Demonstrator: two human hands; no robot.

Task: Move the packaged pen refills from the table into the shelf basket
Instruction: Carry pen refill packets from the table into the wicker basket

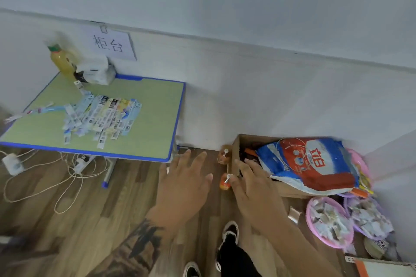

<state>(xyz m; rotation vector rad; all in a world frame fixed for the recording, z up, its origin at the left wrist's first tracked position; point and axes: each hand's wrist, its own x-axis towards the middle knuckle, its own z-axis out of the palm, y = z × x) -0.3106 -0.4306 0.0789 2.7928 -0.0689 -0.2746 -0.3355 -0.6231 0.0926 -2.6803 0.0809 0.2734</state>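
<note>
Pen refill packets [101, 116]: heaped on green table [155, 123], left of frame. Wall sign [109, 44] above reads "柜台". Left hand [183, 183] and right hand [254, 189], lower centre: fingers spread, empty. Detergent bag [313, 164], right, marked "立白".

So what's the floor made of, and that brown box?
The floor looks like wood or wood-look laminate: brown grained planks with a slight sheen. The box looks like cardboard: matte tan walls with thin raw edges.
</note>
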